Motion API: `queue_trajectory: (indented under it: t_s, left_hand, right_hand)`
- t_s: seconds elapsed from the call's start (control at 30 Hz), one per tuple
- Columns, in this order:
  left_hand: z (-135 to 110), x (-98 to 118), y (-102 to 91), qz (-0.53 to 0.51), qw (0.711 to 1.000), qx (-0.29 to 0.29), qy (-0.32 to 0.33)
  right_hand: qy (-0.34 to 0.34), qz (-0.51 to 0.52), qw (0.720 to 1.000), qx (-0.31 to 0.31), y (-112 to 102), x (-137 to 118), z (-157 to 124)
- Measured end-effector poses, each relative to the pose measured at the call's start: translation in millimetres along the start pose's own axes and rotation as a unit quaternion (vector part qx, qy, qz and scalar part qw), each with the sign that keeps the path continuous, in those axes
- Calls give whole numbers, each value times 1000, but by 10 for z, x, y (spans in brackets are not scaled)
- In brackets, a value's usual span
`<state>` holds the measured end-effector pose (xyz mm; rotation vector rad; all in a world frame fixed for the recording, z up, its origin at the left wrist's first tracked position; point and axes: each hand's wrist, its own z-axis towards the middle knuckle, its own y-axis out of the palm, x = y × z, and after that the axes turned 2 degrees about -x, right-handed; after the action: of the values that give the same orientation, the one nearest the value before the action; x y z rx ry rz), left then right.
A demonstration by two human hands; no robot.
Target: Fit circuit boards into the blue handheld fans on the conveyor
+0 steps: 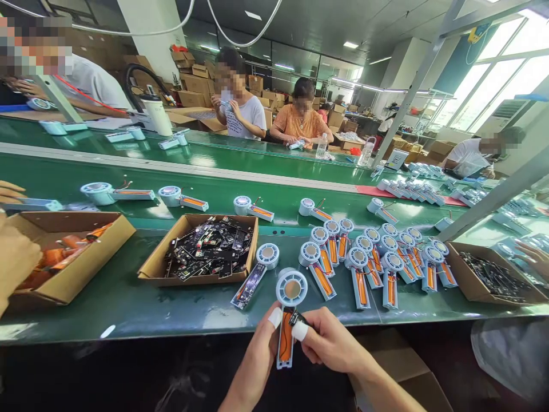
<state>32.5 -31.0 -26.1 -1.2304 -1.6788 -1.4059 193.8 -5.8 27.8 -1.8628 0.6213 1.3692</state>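
Note:
My left hand [263,343] and my right hand [328,343] together hold one small fan half-shell [288,317], with a round grille head and an orange battery in its light-blue handle. Both thumbs wear white finger cots and press on the handle; a small black part sits under my right thumb. Just beyond, on the green table [128,309], lies another fan shell with a black circuit board [254,278] in its handle. A cardboard box of black circuit boards [201,249] stands to the left of it.
Several fan shells with orange batteries [373,257] are grouped to the right. A box of orange batteries [64,257] sits at left, another board box [493,278] at right. More shells ride the conveyor [274,189]. Other people work across and beside me.

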Motion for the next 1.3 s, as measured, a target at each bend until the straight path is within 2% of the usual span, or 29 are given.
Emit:
queue_trajectory:
  t_s: [0.07,0.13,0.3,0.43,0.53,0.6,0.67,0.77,0.87,0.93,1.0,1.07,1.17,1.23,1.3]
  left_hand:
    - [-42,-19,23,-66,997,-6,-37]
    - [-79,-27,53,-62,997,9,-40]
    - [-92,-31,103,82,997,-1,8]
    - [-33,-217,2,195,977,75,51]
    - [32,-401,-98,265,951,120,108]
    - [75,-449,-109,277,944,127,127]
    - [105,-421,-60,252,953,125,110]
    - [117,-316,69,166,979,109,49]
    - [109,-272,153,149,980,121,45]
    - [111,-302,152,180,971,144,70]
    - [125,-350,120,203,963,149,92]
    - [143,-376,86,220,960,141,104]
    - [157,-295,77,262,951,127,99]
    - [157,-151,78,302,944,95,94]
    - [160,28,38,358,924,48,128]
  right_hand:
    - [33,71,997,18,68,107,10]
    - [36,112,992,33,121,177,3]
    - [33,145,986,79,184,172,-24]
    - [14,138,981,132,246,114,-96]
    - [-23,65,975,212,338,153,-180]
    - [-50,-13,963,266,407,226,-205]
    - [-74,-67,945,310,465,308,-182]
    - [-114,-148,916,355,521,387,-87]
    - [-116,-315,875,348,552,379,-13]
    - [-71,-428,844,315,559,338,-1]
    - [-26,-499,823,270,552,290,-6]
    - [-15,-533,812,237,530,256,-9]
    - [-52,-544,800,248,480,276,5]
    - [-75,-518,808,272,449,349,18]
    - [-73,-484,822,291,427,455,25]
